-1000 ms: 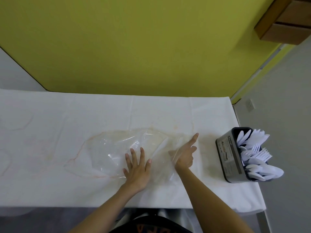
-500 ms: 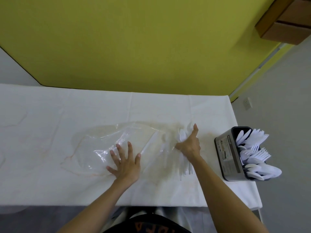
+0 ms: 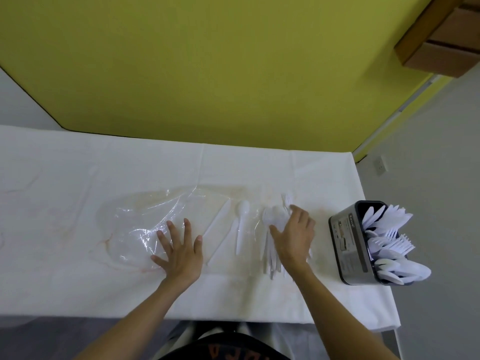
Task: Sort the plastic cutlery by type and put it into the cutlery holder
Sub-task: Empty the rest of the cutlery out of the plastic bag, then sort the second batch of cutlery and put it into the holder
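Pressing bag (image 3: 145,219) flat, left hand (image 3: 180,252) | right hand (image 3: 294,239) grips cutlery bundle (image 3: 272,217) | spoon (image 3: 242,224) between

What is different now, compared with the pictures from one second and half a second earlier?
The right hand has drawn a bundle of white plastic cutlery out of the clear plastic bag, rightward toward the dark metal cutlery holder, and lies over it. One white plastic spoon is left between the hands. The left hand stays flat on the bag; the holder stays put.
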`<action>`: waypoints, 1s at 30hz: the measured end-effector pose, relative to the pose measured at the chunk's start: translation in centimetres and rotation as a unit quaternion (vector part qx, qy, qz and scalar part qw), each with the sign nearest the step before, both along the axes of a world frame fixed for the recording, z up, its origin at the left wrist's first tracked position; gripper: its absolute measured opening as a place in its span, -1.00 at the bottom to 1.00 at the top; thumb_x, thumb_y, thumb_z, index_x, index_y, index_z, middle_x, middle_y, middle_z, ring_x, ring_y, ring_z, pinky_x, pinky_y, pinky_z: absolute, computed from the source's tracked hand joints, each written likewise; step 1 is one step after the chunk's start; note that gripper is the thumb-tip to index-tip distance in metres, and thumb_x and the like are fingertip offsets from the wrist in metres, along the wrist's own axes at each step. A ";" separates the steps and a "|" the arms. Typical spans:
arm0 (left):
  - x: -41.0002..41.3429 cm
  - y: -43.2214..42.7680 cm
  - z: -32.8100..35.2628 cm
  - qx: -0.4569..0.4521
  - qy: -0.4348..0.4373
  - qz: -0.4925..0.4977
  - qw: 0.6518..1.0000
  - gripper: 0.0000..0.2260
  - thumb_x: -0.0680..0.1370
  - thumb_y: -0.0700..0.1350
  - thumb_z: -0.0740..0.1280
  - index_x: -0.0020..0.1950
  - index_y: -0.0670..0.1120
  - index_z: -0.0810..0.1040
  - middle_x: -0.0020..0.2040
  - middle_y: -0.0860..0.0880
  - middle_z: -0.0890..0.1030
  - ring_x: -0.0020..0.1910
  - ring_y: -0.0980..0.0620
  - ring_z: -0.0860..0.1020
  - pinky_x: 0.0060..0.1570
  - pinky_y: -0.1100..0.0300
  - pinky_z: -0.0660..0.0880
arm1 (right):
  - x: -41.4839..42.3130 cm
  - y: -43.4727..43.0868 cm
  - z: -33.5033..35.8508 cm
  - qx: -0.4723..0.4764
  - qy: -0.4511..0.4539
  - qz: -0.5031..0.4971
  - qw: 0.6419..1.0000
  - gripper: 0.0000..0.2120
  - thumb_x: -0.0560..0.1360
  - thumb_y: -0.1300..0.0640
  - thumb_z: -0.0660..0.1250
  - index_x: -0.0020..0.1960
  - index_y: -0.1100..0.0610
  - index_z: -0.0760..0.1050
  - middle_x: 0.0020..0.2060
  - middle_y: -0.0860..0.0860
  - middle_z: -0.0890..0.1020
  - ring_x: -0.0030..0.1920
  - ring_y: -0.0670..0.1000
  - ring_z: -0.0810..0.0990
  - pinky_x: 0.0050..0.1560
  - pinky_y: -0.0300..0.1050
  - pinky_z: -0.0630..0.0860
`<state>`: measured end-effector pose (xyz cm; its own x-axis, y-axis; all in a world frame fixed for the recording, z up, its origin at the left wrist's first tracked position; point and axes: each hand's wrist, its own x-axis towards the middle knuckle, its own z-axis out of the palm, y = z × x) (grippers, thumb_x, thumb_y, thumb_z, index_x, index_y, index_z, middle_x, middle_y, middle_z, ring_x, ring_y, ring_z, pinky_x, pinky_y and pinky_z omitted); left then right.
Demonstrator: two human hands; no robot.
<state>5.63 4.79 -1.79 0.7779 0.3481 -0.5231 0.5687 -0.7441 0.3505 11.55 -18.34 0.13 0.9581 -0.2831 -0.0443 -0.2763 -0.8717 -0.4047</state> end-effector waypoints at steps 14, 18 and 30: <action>-0.3 0.2 -0.2 -0.008 -0.006 0.000 1.000 -0.50 0.65 0.14 -0.13 0.52 0.22 -0.30 0.52 0.05 -0.42 0.49 -0.09 -0.44 0.37 -0.38 -0.23 | 2.1 6.2 -2.0 -0.173 0.135 0.579 0.785 -0.32 0.52 -0.35 -0.07 0.58 -0.18 -0.12 0.59 -0.04 -0.09 0.57 0.15 -0.21 0.51 0.17 -0.10; -0.3 0.3 -0.3 -0.009 -0.006 -0.006 1.000 -0.50 0.64 0.15 -0.11 0.53 0.23 -0.29 0.52 0.06 -0.42 0.49 -0.08 -0.43 0.38 -0.38 -0.22 | 1.7 5.1 -2.6 -0.143 0.132 0.585 0.788 -0.42 0.58 -0.20 0.19 0.55 -0.10 0.18 0.58 0.02 0.08 0.57 0.17 -0.10 0.53 0.17 -0.20; -0.3 0.3 -1.3 0.024 0.029 -0.036 0.999 -0.30 0.54 0.37 0.00 0.51 0.23 -0.34 0.48 0.03 -0.50 0.46 -0.14 -0.48 0.37 -0.40 -0.20 | 1.7 0.2 -2.0 -0.162 0.077 0.568 0.803 -0.36 0.48 -0.39 0.09 0.28 0.07 0.50 0.31 0.09 0.46 0.35 0.12 0.38 0.34 -0.04 0.37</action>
